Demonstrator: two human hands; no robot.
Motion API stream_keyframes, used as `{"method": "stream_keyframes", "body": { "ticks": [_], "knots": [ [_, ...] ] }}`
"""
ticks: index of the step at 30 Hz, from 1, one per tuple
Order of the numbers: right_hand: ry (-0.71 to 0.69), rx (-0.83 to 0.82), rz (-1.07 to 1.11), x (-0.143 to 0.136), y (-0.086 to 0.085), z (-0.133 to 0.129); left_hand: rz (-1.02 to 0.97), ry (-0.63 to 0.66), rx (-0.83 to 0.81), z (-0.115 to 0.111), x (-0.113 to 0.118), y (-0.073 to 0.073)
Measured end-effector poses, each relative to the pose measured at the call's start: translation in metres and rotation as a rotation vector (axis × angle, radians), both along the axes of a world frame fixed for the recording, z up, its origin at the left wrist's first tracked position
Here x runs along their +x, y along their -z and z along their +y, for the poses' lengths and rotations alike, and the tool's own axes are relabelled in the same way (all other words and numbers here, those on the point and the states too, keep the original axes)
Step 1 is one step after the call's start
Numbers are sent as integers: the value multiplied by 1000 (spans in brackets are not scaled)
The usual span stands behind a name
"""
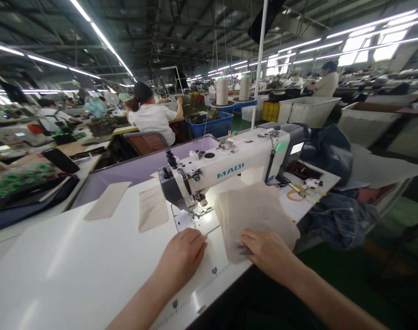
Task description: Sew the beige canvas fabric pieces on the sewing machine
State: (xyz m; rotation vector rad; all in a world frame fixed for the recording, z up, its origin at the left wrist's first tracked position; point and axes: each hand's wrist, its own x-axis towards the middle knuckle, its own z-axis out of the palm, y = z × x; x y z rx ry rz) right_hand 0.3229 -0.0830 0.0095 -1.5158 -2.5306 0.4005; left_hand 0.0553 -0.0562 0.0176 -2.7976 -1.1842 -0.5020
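Right hand (263,250) grip closed on near edge of beige fabric stack (255,215), fingers tucked under the lower layers, a dark tool partly hidden there, too small to identify. Stack lies on white surface (74,261), just right of the needle area. Left hand (183,254) flat, palm down, fingers loosely curled, holding nothing, touching the surface near the needle plate. White sewing machine (229,167) directly behind both hands. 2 separate beige fabric pieces (152,208) lie left of the machine. Denim pile (335,215) off the right end. 2 thread cones (222,91) behind. Seated person (152,117) beyond
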Motion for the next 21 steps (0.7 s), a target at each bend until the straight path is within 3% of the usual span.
{"method": "stream_keyframes", "body": {
  "ticks": [3, 6, 11, 17, 21],
  "knots": [
    [89, 25, 152, 3, 6, 5, -90, 98, -44, -8, 20, 6],
    [133, 44, 276, 9, 14, 9, -75, 173, -100, 0, 38, 9],
    [7, 46, 170, 20, 11, 2, 111, 281, -189, 19, 62, 3],
    [-47, 17, -14, 15, 1, -8, 34, 271, -213, 33, 69, 3],
    [21, 22, 79, 11, 5, -4, -41, 266, -247, 37, 65, -4]
  ]
}}
